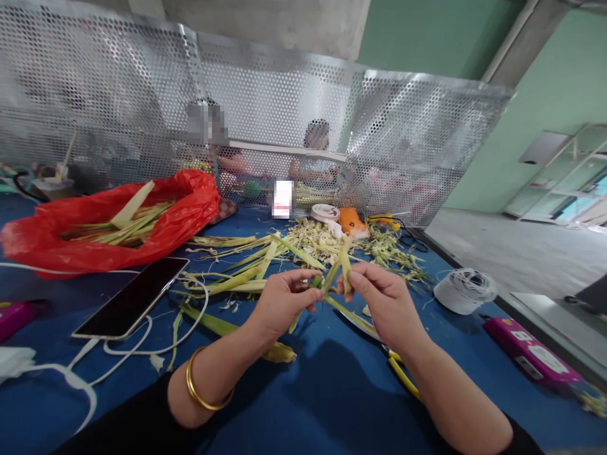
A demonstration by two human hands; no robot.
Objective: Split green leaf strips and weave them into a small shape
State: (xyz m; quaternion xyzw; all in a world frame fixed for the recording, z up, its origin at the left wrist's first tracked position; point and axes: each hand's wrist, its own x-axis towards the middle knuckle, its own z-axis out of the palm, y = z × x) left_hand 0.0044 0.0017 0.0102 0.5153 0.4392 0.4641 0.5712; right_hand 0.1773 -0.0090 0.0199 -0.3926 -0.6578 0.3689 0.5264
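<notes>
My left hand [286, 300] pinches the green base of a leaf bundle between thumb and fingers at the middle of the view. Just to its right, my right hand [379, 296] grips a pale yellow-green leaf [345, 268] that rises from that bundle. A longer strip slants from the bundle down to the right, beneath my right hand. Below the hands lies a tool with yellow handles [403, 376], partly hidden by my right wrist. More long leaves [241, 278] are spread on the blue table behind my left hand, beside a pile of dry scraps [310, 243].
A red bag [190, 208] of leaves stands at the left, near a tablet [133, 297] with white cables. At the right are a cord roll [465, 291] and a purple box [531, 351]. Two people sit behind the perforated screen [270, 95].
</notes>
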